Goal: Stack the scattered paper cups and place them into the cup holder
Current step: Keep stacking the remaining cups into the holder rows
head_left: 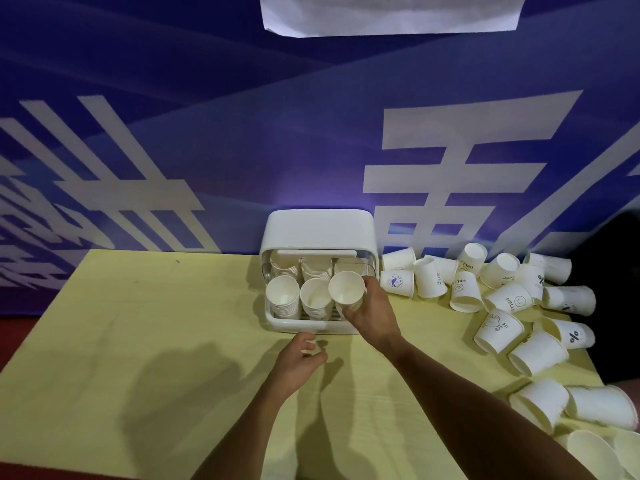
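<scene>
A white cup holder point(318, 230) with an open front stands at the table's back edge. Two cup stacks point(282, 299) stand in its front left and middle slots, with more stacks behind them. My right hand point(372, 315) grips a paper cup point(346, 289) at the holder's front right slot, mouth facing me. My left hand point(298, 362) hovers just in front of the holder, fingers loosely curled, holding nothing. Several scattered paper cups point(498, 296) lie on their sides or upside down to the right.
The yellow table point(138, 341) runs left of the holder. A blue banner wall point(242, 150) stands directly behind. More loose cups point(595, 407) lie at the table's near right corner. A dark shape sits at the far right edge.
</scene>
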`<state>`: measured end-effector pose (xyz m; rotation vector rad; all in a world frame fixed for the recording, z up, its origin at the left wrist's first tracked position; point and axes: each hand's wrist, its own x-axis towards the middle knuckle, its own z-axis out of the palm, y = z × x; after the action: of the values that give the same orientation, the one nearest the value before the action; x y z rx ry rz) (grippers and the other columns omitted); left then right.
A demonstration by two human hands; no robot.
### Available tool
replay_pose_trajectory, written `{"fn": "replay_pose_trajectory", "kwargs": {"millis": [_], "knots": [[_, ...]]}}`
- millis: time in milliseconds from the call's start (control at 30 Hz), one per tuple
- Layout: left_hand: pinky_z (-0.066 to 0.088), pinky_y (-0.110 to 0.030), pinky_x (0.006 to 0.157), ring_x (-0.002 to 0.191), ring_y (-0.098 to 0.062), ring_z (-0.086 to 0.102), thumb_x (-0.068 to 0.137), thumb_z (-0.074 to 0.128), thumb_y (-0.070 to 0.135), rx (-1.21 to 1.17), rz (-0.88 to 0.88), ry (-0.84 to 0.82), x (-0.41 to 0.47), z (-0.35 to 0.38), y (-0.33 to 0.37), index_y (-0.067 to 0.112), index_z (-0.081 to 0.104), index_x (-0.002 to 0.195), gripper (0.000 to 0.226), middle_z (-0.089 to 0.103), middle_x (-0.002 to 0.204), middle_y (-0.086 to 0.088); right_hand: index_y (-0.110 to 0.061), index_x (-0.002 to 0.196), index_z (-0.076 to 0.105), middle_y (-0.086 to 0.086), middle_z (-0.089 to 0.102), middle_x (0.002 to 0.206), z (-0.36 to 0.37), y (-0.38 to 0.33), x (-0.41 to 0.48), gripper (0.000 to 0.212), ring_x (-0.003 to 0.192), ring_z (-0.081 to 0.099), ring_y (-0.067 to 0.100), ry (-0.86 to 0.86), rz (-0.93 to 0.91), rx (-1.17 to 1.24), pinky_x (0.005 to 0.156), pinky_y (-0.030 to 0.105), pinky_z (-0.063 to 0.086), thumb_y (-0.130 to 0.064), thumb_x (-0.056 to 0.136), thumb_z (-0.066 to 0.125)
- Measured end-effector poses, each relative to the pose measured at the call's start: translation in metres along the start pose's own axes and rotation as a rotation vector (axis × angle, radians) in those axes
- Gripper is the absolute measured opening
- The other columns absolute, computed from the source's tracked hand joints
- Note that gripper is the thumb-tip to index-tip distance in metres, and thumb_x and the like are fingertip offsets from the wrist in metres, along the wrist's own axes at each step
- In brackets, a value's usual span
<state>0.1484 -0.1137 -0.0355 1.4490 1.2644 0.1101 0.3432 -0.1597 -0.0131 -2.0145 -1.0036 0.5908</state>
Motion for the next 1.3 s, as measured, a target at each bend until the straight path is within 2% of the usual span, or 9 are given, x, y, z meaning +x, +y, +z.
{"fn": "replay_pose_trajectory", "kwargs": {"millis": [167, 367, 533, 700, 833, 1067, 1300], "knots": [[0.046, -0.020, 0.077, 0.101, -0.009, 0.062, 0.084, 0.074, 0.025, 0.006, 0.004, 0.011, -0.002, -0.001, -0.004, 0.024, 0.057, 0.122, 0.042, 0.061, 0.116, 0.004, -0.014, 0.140, 0.043, 0.007, 0.051, 0.137, 0.004, 0.000, -0.003, 0.077, 0.124, 0.048, 0.025, 0.017, 0.005, -0.073, 0.102, 0.037, 0.046, -0.034, 0.077, 0.082], [0.047, -0.021, 0.079, 0.102, -0.007, 0.061, 0.084, 0.073, 0.027, 0.019, 0.020, -0.017, -0.004, 0.003, 0.001, 0.026, 0.056, 0.121, 0.041, 0.060, 0.117, 0.007, -0.010, 0.134, 0.048, 0.009, 0.055, 0.131, 0.001, 0.004, -0.006, 0.067, 0.120, 0.051, 0.027, 0.029, 0.008, -0.138, 0.098, 0.035, 0.045, -0.030, 0.079, 0.080], [0.047, -0.021, 0.078, 0.101, -0.007, 0.061, 0.084, 0.073, 0.028, 0.025, 0.034, -0.039, -0.003, 0.012, 0.004, 0.027, 0.057, 0.121, 0.040, 0.060, 0.117, 0.006, -0.009, 0.139, 0.046, 0.009, 0.054, 0.135, -0.008, 0.008, -0.010, 0.068, 0.126, 0.050, 0.026, 0.020, 0.043, -0.130, 0.103, 0.033, 0.041, -0.027, 0.081, 0.077], [0.047, -0.024, 0.081, 0.101, -0.007, 0.061, 0.084, 0.073, 0.029, 0.057, 0.040, -0.076, 0.001, 0.028, 0.010, 0.026, 0.057, 0.121, 0.040, 0.061, 0.117, 0.006, -0.012, 0.143, 0.044, 0.008, 0.052, 0.141, -0.028, 0.027, -0.020, 0.072, 0.130, 0.047, 0.025, 0.016, 0.120, -0.156, 0.107, 0.036, 0.042, -0.033, 0.083, 0.077], [0.045, -0.022, 0.077, 0.098, -0.007, 0.059, 0.085, 0.073, 0.026, 0.101, 0.071, -0.121, 0.005, 0.053, 0.026, 0.023, 0.057, 0.120, 0.039, 0.061, 0.116, 0.004, -0.009, 0.146, 0.040, 0.010, 0.048, 0.145, -0.055, 0.049, -0.029, 0.074, 0.132, 0.046, 0.026, 0.042, 0.194, -0.182, 0.108, 0.037, 0.041, -0.035, 0.085, 0.074], [0.048, -0.026, 0.086, 0.105, -0.013, 0.061, 0.085, 0.073, 0.027, 0.160, 0.114, -0.256, 0.012, 0.115, 0.056, 0.023, 0.056, 0.121, 0.040, 0.061, 0.117, 0.004, -0.008, 0.145, 0.040, 0.012, 0.049, 0.142, -0.113, 0.092, -0.052, 0.075, 0.127, 0.049, 0.028, 0.153, 0.323, -0.164, 0.106, 0.040, 0.043, -0.035, 0.084, 0.074], [0.046, -0.023, 0.080, 0.101, -0.011, 0.061, 0.083, 0.077, 0.032, 0.253, 0.166, -0.404, 0.005, 0.184, 0.075, 0.023, 0.056, 0.120, 0.043, 0.060, 0.113, 0.007, -0.006, 0.142, 0.045, 0.013, 0.051, 0.137, -0.166, 0.133, -0.082, 0.070, 0.125, 0.050, 0.030, 0.260, 0.427, -0.160, 0.103, 0.039, 0.043, -0.031, 0.083, 0.075]]}}
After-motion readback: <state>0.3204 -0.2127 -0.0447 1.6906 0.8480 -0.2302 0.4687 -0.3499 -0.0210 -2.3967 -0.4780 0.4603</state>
